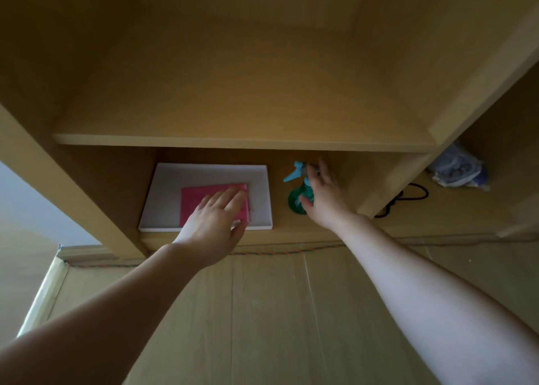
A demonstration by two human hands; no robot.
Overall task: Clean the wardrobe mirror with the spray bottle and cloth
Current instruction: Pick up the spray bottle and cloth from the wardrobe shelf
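Note:
A folded pink cloth (198, 199) lies on a white flat board (175, 189) in the lower compartment of a wooden shelf unit. My left hand (215, 224) reaches over it with straight fingers, fingertips on the cloth's right part. To the right stands a green spray bottle (296, 199) with a light blue trigger head. My right hand (323, 192) is against the bottle's right side, fingers spread and reaching around it, thumb near its base. No mirror is in view.
An upper shelf board (242, 144) overhangs the compartment. A vertical divider (388, 180) stands right of the bottle. Beyond it lie a black cable (408, 198) and a bluish plastic bag (458, 170). Wooden floor (262, 311) fills the foreground.

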